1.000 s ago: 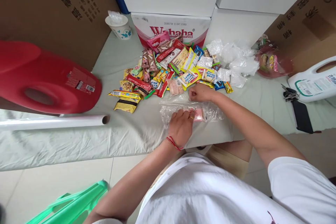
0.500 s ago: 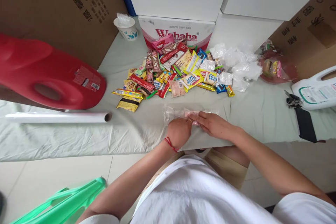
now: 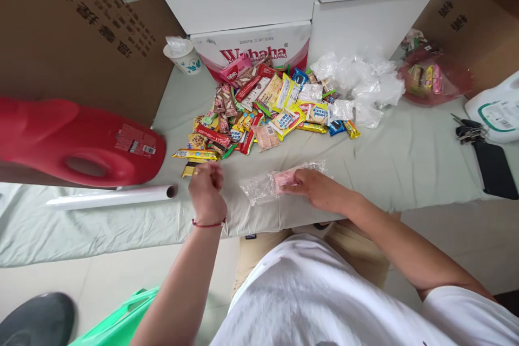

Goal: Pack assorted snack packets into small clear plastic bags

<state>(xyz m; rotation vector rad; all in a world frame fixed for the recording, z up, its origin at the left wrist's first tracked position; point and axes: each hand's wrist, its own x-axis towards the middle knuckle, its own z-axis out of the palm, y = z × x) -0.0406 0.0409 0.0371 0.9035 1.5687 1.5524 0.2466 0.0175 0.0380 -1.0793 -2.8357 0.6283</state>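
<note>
Gripping the pink packet (image 3: 284,178) between thumb and fingers of the right hand (image 3: 322,188), on the worktop (image 3: 352,162) in front of the heap (image 3: 247,97) of snacks. Lying in crumpled clear film (image 3: 257,188). Curling the left hand (image 3: 207,189) loosely, just in front of the heap's left end; too blurred to tell whether around anything. Visible left of the heap: roll (image 3: 113,198) and red jug (image 3: 85,140). Behind it: carton (image 3: 251,40). Right of it: plastic wads (image 3: 365,84), then bowl (image 3: 441,84), keys (image 3: 468,131) and phone (image 3: 494,170).

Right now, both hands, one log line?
left hand: near snack pile, grip unclear | right hand: on pink packet | clear plastic: both sides of packet
</note>
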